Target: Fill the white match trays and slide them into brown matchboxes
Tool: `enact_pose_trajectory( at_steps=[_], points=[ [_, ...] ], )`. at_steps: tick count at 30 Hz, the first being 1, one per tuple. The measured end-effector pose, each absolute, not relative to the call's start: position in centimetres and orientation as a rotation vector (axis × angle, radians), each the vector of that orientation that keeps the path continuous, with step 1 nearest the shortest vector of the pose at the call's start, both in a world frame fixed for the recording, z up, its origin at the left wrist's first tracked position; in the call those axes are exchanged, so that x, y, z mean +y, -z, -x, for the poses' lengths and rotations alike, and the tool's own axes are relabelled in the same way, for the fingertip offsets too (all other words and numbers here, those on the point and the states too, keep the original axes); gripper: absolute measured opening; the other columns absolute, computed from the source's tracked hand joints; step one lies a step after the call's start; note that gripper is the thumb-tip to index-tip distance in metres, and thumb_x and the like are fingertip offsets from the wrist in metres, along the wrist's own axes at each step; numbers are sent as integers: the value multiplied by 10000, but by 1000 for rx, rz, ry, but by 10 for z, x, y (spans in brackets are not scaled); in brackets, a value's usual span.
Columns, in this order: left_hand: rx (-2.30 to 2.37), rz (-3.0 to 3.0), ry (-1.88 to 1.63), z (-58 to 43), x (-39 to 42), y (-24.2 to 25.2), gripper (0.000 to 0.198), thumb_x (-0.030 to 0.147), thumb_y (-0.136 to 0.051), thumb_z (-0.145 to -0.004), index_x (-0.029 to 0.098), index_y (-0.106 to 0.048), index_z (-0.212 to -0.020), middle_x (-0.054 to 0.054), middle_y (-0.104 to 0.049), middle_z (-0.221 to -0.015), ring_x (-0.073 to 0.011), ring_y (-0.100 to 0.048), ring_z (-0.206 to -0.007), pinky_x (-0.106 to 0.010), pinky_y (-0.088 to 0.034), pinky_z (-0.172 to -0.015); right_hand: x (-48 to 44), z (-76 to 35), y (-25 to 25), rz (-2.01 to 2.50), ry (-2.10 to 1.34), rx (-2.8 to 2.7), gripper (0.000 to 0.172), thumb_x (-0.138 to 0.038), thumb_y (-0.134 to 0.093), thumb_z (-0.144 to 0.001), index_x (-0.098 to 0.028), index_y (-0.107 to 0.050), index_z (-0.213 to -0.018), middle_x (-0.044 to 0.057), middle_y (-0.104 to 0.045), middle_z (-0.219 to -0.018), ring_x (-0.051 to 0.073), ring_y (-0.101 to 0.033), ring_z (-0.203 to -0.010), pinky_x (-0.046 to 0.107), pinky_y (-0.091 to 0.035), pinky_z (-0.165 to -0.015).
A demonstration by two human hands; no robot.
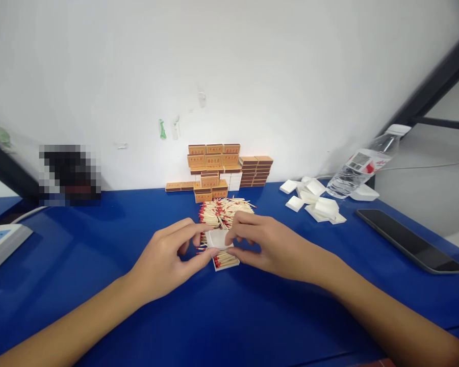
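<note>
Between my two hands is a small white matchbox tray, its inside facing me. My left hand pinches its left side between thumb and fingers. From the right, my right hand grips the other side, fingers curled and partly covering it. Just below, a second white tray filled with red-tipped matches lies on the blue table. Behind my fingers spreads a loose heap of matches.
Orange-brown matchboxes are stacked against the wall, with more piled to their right. Several white trays lie scattered at right, near a tilted plastic bottle and a phone. A white device sits at the left edge.
</note>
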State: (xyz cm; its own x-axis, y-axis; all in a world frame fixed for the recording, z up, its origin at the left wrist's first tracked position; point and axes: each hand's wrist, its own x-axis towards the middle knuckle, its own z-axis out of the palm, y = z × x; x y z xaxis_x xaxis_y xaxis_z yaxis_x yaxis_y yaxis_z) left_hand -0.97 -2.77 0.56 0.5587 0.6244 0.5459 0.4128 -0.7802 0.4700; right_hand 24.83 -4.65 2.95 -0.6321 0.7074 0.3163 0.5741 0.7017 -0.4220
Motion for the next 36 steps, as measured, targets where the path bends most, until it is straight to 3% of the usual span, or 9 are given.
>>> enact_pose_trajectory(
  at_steps=[3, 8, 11, 13, 16, 22, 28, 31, 36],
  points=[
    [858, -2503, -1052, 10, -28, -5, 338, 300, -733, -962, 251, -687, -1293, 41, -578, -822, -71, -448, -594, -213, -427, -555, -49, -245, -30, 974, -362, -2461, 77, -163, -629, -980, -186, -691, -1021, 42, -627, -984, 138, -578, -785, 272, -437, -688],
    [913, -2610, -1072, 14, -26, -2, 585, 374, -738, -957, 220, -545, -1487, 12, -635, -901, -89, -468, -615, -241, -451, -571, -36, -284, -52, 1197, -143, -2385, 85, -174, -604, -933, -205, -681, -918, 41, -661, -904, 164, -604, -777, 278, -431, -684],
    [901, -2695, -1060, 15, -26, -2, 422, 377, -719, -966, 196, -649, -1340, 0, -642, -879, -104, -513, -633, -253, -462, -573, -13, -332, -56, 1625, 99, -2248, 102, -179, -602, -853, -209, -696, -826, 48, -680, -832, 194, -623, -742, 299, -417, -670],
    [875, -2746, -1034, 14, -26, -1, 307, 371, -710, -968, 192, -702, -1217, -6, -649, -869, -114, -553, -647, -258, -477, -574, 3, -363, -50, 1909, 121, -2164, 102, -184, -614, -816, -209, -712, -807, 54, -700, -818, 202, -627, -706, 306, -400, -638],
    [855, -2797, -979, 12, -26, 0, 267, 362, -707, -966, 201, -715, -1179, -14, -678, -898, -121, -604, -658, -266, -509, -585, 19, -390, -37, 2137, 53, -2118, 95, -207, -624, -821, -199, -714, -792, 74, -718, -830, 216, -631, -701, 318, -390, -625],
    [834, -2879, -946, 14, -26, -1, 249, 375, -680, -982, 199, -719, -1153, -25, -710, -902, -148, -666, -708, -287, -541, -606, 27, -383, -43, 2036, -16, -2055, 159, -337, -652, -858, -209, -746, -841, 55, -715, -811, 210, -633, -721, 316, -412, -646],
    [851, -2975, -980, 20, -20, -4, 265, 391, -629, -1013, 167, -720, -1122, -18, -696, -838, -140, -650, -661, -283, -527, -578, 68, -359, -65, 1812, -257, -1376, 278, -454, -728, -855, -178, -718, -833, 34, -633, -758, 180, -554, -731, 326, -410, -691],
    [879, -3009, -976, 24, -17, -6, 270, 394, -622, -1017, 166, -722, -1122, -17, -693, -827, -139, -641, -640, -283, -519, -566, 90, -350, -64, 1824, -362, -1241, 349, -498, -755, -855, -160, -682, -811, 17, -549, -674, 164, -496, -660, 322, -391, -604],
    [886, -3015, -977, 28, -15, -7, 266, 382, -614, -1019, 174, -721, -1146, -28, -709, -859, -140, -653, -657, -285, -532, -584, 106, -343, -64, 1758, -596, -1107, 411, -460, -915, -721, -187, -610, -747, -34, -424, -579, 131, -390, -565, 284, -262, -467]
  ],
)
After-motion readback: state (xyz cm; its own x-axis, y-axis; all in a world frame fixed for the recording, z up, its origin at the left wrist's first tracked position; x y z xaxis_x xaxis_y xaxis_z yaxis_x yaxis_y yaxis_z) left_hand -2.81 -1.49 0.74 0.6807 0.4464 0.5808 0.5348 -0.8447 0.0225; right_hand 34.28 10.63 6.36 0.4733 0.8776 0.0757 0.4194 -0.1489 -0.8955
